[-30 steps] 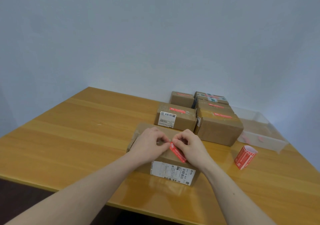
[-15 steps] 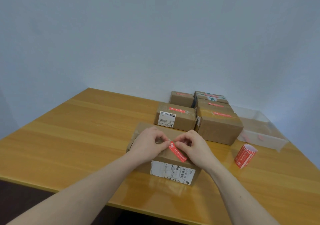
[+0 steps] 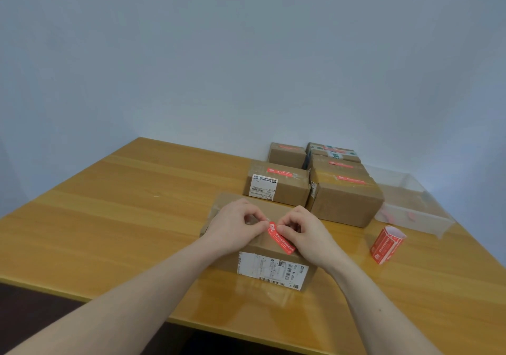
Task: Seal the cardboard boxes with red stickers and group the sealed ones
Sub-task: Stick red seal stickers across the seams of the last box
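**Sticker going onto the nearest box**

Sealing was the step in hand. The nearest cardboard box [image 3: 261, 245] lay on the wooden table [image 3: 109, 217] close to its front edge, and served as the landmark for everything else. Over the top of that box both hands worked a red sticker [image 3: 280, 237]: the left hand [image 3: 232, 228] pinched its far end between curled fingers, and the right hand [image 3: 306, 234] pinched it from the other side, fingers likewise curled tight. The strip ran diagonally towards the box's near edge; whether its near end was already stuck down could not be told.

Behind the box and to its right stood the sealed boxes [image 3: 315, 182], each showing a red strip on top, packed close together. Right of the box, well apart, stood the sticker roll [image 3: 386, 243], and beyond that a clear plastic tray [image 3: 410, 206].

Judging by this, the next move called for laying the strip flat across the flap seam and pressing it down along its length, then sliding the box back to join the group.
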